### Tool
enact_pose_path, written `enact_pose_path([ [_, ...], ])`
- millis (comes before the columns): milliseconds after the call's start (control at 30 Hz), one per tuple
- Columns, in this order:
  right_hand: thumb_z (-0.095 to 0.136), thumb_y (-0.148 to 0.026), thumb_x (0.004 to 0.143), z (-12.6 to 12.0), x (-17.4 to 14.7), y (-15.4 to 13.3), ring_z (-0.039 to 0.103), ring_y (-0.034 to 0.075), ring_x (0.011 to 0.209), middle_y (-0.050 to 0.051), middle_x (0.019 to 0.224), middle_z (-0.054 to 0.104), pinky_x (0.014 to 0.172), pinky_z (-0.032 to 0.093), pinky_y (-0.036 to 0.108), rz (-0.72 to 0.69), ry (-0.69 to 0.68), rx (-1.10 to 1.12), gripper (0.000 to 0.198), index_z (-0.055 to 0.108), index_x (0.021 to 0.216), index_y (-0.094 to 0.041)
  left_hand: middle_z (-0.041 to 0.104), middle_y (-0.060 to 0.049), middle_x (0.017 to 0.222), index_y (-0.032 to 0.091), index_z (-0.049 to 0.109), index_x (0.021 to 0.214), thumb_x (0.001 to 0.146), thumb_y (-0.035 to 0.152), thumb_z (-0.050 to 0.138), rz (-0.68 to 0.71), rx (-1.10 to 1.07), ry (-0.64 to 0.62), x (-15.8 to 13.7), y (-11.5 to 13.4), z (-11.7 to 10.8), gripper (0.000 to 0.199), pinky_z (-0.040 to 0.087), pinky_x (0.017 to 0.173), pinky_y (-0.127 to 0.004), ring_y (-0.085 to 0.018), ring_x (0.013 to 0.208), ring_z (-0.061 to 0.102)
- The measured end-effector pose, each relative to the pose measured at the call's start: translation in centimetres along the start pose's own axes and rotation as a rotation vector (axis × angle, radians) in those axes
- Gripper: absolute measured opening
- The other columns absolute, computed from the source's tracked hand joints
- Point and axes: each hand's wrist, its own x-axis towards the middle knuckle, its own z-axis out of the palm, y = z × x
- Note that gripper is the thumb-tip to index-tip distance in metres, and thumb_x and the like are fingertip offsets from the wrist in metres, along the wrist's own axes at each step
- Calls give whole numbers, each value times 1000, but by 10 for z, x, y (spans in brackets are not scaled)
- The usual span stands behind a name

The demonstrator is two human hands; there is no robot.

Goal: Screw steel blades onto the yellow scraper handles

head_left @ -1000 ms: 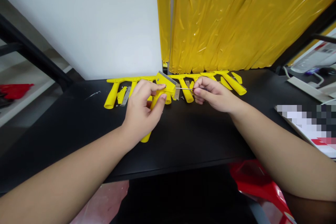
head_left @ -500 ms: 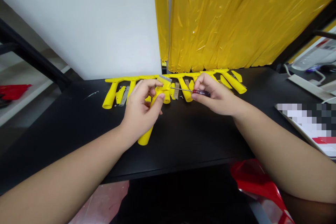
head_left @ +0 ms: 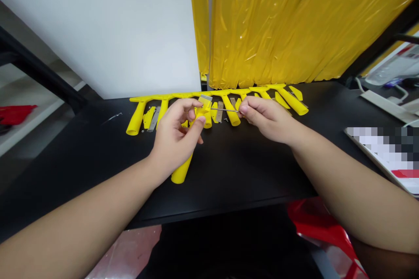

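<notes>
My left hand [head_left: 178, 133] is closed around a yellow scraper [head_left: 182, 170], its handle slanting down toward me and a flat metal blade at its head. My right hand [head_left: 265, 117] grips a screwdriver [head_left: 225, 110] whose handle is hidden by the fingers. The thin shaft points left, and its tip meets the scraper's head or lies right beside it. Behind both hands runs a row of yellow scraper bodies [head_left: 136, 117]. Among them lie loose metal blades [head_left: 220, 112], yellow cover pieces [head_left: 149, 117] and small screws [head_left: 225, 120].
The parts lie on a black table [head_left: 242, 161]. A white panel [head_left: 131, 30] and a yellow plastic-wrapped stack [head_left: 281, 26] rise behind it. A blurred-out flat object [head_left: 389, 152] sits at the right edge. Red plastic [head_left: 324, 222] hangs below the front edge.
My right fingers have closed further over the screwdriver, hiding its handle. The scraper's head has turned slightly in my left hand.
</notes>
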Motion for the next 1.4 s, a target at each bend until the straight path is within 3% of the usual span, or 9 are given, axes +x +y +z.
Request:
enact_pose_path([
  [167, 55, -38, 112, 1, -3, 0, 52, 18, 73, 1, 81, 60, 67, 40, 33, -39, 26, -92, 22, 56, 95, -24, 47, -2, 97, 28, 64, 118, 96, 19, 71, 1, -27, 16, 1, 1, 1, 24, 61, 47, -21, -15, 78, 64],
  [333, 70, -31, 103, 4, -5, 1, 56, 19, 76, 3, 88, 63, 70, 43, 34, -139, 151, -62, 15, 58, 96, -25, 46, -1, 97, 27, 62, 115, 95, 19, 71, -41, -102, 13, 3, 1, 3, 24, 63, 48, -22, -15, 78, 65],
  [467, 73, -36, 102, 5, -4, -1, 56, 19, 73, 3, 85, 65, 68, 44, 33, -99, 201, -46, 20, 60, 92, -24, 45, -1, 97, 27, 62, 116, 94, 19, 72, -50, -154, 9, 3, 1, 4, 26, 64, 47, -24, -15, 77, 65],
  [667, 55, -57, 109, 5, -1, -14, 49, 16, 63, 0, 67, 56, 64, 38, 33, 27, 94, -30, 50, 61, 75, -21, 45, 0, 96, 27, 61, 118, 94, 22, 73, -41, -154, -4, 3, 2, 4, 27, 64, 49, -22, -14, 77, 66],
  [767, 49, -62, 110, 5, -1, -14, 49, 17, 64, 0, 66, 53, 63, 37, 33, 36, 53, 18, 54, 60, 75, -22, 46, -1, 97, 28, 61, 117, 94, 23, 73, -30, -145, -16, 3, 3, 4, 27, 64, 49, -22, -14, 77, 66],
  [1000, 66, -36, 106, 6, -6, -1, 49, 16, 64, -2, 80, 59, 61, 38, 31, -88, 27, -64, 13, 58, 111, -27, 48, -2, 97, 29, 58, 119, 96, 18, 69, -18, -64, -11, 3, 0, 2, 28, 59, 44, -20, -14, 74, 64],
  [1167, 68, -28, 104, 4, -3, 3, 58, 20, 75, 3, 90, 66, 69, 43, 35, -235, 95, -191, 3, 66, 104, -26, 49, -2, 98, 29, 51, 115, 94, 15, 70, 1, -55, 3, 1, 1, 2, 31, 57, 42, -19, -16, 78, 65],
  [1400, 68, -28, 104, 3, -2, 4, 59, 18, 72, 2, 86, 66, 67, 44, 33, -228, 71, -177, 4, 67, 103, -24, 53, -4, 99, 26, 59, 113, 96, 18, 71, 23, 0, 2, -3, 4, 0, 22, 58, 46, -18, -15, 80, 62],
])
